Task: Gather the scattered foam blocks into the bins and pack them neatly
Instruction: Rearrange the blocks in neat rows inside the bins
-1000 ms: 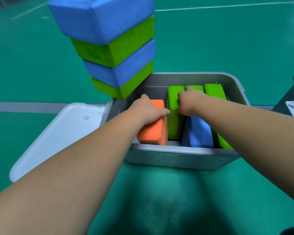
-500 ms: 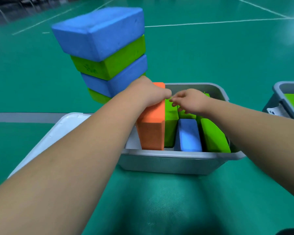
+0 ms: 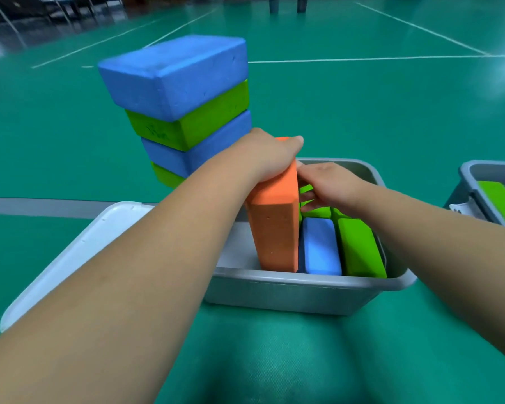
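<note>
The orange foam block [image 3: 276, 228] is held upright in the grey bin [image 3: 289, 293]. Its upper end is grasped by the left hand [image 3: 270, 158], whose fingers are curled over the top edge, and its lower end is hidden behind the bin's near rim. Just right of the left hand, the right hand [image 3: 330, 185] is held low over the bin with its fingers loosely extended and nothing enclosed in them. Its thumb is laid against the orange block's right face, and its fingertips seem to touch a green block beneath, though that contact is shadowed.

Below the right hand, a blue block [image 3: 319, 246] and a green block [image 3: 359, 249] are packed on edge, side by side, with the blue one just beside the orange block. Beyond and to the left of the left hand, a stack of four blocks [image 3: 184, 112] is seen, ordered blue, green, blue, green from the top. Its base is covered by the left forearm. Under that forearm, a white lid [image 3: 79, 252] is laid on the green floor against the bin's left side. Well to the right of the right hand, a second grey bin [image 3: 473, 173] is partly framed, with more blocks packed inside.
</note>
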Tool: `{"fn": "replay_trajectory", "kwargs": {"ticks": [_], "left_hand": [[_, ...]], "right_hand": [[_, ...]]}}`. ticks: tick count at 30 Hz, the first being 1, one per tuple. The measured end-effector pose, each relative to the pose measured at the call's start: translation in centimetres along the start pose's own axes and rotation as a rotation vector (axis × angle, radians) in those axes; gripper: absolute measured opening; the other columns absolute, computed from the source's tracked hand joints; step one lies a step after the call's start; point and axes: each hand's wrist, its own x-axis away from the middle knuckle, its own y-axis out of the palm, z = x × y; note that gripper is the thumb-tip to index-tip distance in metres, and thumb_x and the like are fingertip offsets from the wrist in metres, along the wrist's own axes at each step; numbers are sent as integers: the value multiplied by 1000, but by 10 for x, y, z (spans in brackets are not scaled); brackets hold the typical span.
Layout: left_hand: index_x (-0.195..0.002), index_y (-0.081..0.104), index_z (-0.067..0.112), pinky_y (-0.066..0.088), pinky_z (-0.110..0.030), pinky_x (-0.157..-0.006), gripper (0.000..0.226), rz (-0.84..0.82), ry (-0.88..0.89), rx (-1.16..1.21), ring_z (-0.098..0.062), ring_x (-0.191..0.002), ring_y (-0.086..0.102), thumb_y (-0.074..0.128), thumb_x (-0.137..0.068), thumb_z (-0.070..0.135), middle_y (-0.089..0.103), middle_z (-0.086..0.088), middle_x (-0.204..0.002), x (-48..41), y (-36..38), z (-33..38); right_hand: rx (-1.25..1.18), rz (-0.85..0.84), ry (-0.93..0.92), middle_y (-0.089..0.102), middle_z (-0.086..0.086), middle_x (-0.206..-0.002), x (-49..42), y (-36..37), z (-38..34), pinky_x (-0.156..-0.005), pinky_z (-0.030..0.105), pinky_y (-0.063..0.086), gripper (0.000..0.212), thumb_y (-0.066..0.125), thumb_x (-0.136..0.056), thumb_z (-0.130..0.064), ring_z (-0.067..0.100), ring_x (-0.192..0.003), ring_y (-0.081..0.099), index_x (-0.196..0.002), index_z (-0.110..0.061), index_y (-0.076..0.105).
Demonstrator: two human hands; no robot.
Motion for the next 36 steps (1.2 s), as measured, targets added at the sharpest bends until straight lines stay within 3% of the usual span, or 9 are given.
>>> {"fn": "replay_trajectory", "kwargs": {"ticks": [6, 11, 16, 18, 22, 26, 30, 33, 36], "left_hand": [[-129, 63, 8, 38, -31, -80, 58, 15, 71, -103, -33, -103, 53, 42, -102, 55, 60, -20, -135, -2, 4, 7], [-150, 50, 9, 41, -38, -105, 72, -12, 33, -42, -36, -138, 48, 34, -104, 62, 47, -19, -156, -9, 11, 3], [-140, 55, -2, 49, -47, -107, 44, -124, -5, 75, -40, -130, 57, 31, -112, 22, 57, -22, -143, -12, 3, 2], [-144, 54, 3, 48, -50, -109, 48, -104, -13, 92, -37, -131, 58, 30, -113, 32, 56, -21, -147, -17, 4, -4], [-151, 49, 8, 40, -36, -112, 61, -35, -79, 118, -32, -141, 49, 35, -110, 50, 44, -14, -160, -27, 8, -15], [-151, 51, 10, 39, -37, -108, 67, 10, -121, 122, -31, -140, 49, 43, -105, 58, 46, -14, -158, -34, 13, -25], [-143, 53, 0, 42, -37, -100, 51, 26, -80, 44, -37, -136, 51, 38, -111, 36, 51, -24, -150, -32, 21, -18], [-132, 52, -4, 44, -44, -100, 35, 8, -57, -1, -42, -130, 55, 31, -109, 10, 56, -29, -141, -28, 50, -15], [-138, 46, 0, 42, -48, -110, 39, -94, -138, 80, -44, -134, 47, 23, -109, 11, 48, -28, -145, -25, 82, -18]], "right_hand": [[14, -29, -22, 75, 9, -107, 3, 1, 1, -88, 51, 62, 45, 47, -102, -47, 29, -91, 70, -107, -12, 76], [19, -23, 53, 74, 13, -110, 1, 1, 5, -91, 54, 60, 57, 50, -98, -61, 36, -96, 73, -109, -12, 75], [-11, -56, 88, 73, 10, -115, 6, -11, -3, -92, 54, 59, 88, 34, -85, -90, 31, -88, 73, -120, -19, 72], [-40, -91, 119, 74, 8, -111, 8, -16, -10, -90, 54, 57, 100, 29, -78, -97, 31, -88, 73, -123, -19, 70], [-78, -138, 188, 73, 13, -111, 8, -16, -15, -89, 59, 57, 109, 34, -68, -103, 37, -94, 72, -124, -16, 68], [-14, -154, 180, 73, 12, -118, 8, -7, -14, -94, 54, 58, 86, 46, -79, -91, 34, -95, 75, -119, -19, 70], [15, -155, 132, 75, 0, -108, 5, -10, -13, -93, 46, 55, 61, 49, -85, -81, 33, -86, 74, -95, -27, 76], [70, -160, 118, 68, -6, -86, 3, -12, -8, -84, 45, 41, 35, 48, -84, -59, 23, -75, 64, -80, -27, 63], [241, -80, 47, 55, -7, -81, -1, -13, 5, -82, 38, 36, 20, 48, -86, -44, 16, -80, 50, -78, -26, 53]]}}
